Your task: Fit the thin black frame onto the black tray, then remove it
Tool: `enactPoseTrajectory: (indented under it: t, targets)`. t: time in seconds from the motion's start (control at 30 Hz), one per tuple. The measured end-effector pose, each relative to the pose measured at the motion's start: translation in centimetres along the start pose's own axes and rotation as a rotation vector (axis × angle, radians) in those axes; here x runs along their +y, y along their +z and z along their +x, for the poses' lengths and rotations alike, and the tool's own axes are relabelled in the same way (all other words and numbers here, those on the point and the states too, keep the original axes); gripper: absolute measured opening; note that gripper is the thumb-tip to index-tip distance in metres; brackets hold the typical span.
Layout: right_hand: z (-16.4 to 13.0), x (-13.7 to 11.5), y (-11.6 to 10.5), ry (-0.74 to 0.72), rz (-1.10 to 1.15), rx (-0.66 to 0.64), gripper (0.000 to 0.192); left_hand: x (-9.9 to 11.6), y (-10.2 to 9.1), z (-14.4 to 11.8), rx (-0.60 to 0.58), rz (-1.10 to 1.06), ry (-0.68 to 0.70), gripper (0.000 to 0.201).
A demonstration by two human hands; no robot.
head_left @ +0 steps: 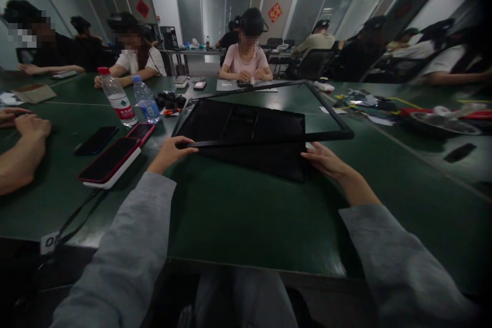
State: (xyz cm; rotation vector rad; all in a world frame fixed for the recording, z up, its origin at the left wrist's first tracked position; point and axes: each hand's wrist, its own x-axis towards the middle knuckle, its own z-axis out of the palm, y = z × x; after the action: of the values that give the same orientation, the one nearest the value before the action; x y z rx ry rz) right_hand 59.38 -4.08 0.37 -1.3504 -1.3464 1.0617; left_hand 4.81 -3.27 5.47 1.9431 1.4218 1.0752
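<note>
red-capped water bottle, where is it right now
In the head view the red-capped water bottle stands left of centre on the green table, beside a blue-capped bottle.

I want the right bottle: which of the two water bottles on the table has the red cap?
The taller bottle, with a red cap and red label, left of the shorter blue-capped bottle.

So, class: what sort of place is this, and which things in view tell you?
Most likely an office or meeting room used as a shared workroom. A long green table seats several people, glass partition walls stand behind them, and water bottles and phones lie about.
</note>
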Motion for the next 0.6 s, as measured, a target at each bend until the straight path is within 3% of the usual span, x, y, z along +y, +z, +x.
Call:
enactPoseTrajectory:
  t: [0.07, 0.13, 0.2, 0.27, 0.37, 0.47, 0.6]
  targets:
    - [0.8, 0.5, 0.1, -0.019, -0.103, 0.14, 0.048, -0.1, -0.1, 0.0, -0.008, 0.018, 0.011, 0.038]
    - [1.5, 0.8, -0.1, -0.088, -0.239, 0.377, 0.039, -0.3, -0.1, 0.0, -0.02, 0.039, 0.013, 0.036]
    - [1.8, 0.4, -0.5, -0.15, -0.265, 0.517, 0.041, -0.3, -0.1, 0.0, -0.026, 0.069, 0.003, 0.035]
    - [1.6, -0.4, -1.1, -0.165, -0.149, 0.503, 0.054, -0.2, 0.0, 0.0, -0.03, 0.112, -0.01, 0.034]
    - [1.0, -1.7, -1.6, -0.138, -0.04, 0.37, 0.067, 0.0, 0.1, -0.2, -0.048, 0.168, -0.005, 0.034]
    - [0.7, -1.9, -1.0, -0.213, -0.18, 0.312, 0.062, 0.2, 0.2, -0.4, -0.073, 0.2, -0.002, 0.035]
    - [0.9, -0.6, 0.2, -0.337, -0.484, 0.408, 0.063, -0.2, 0.6, -0.5, -0.1, 0.184, -0.021, 0.035]
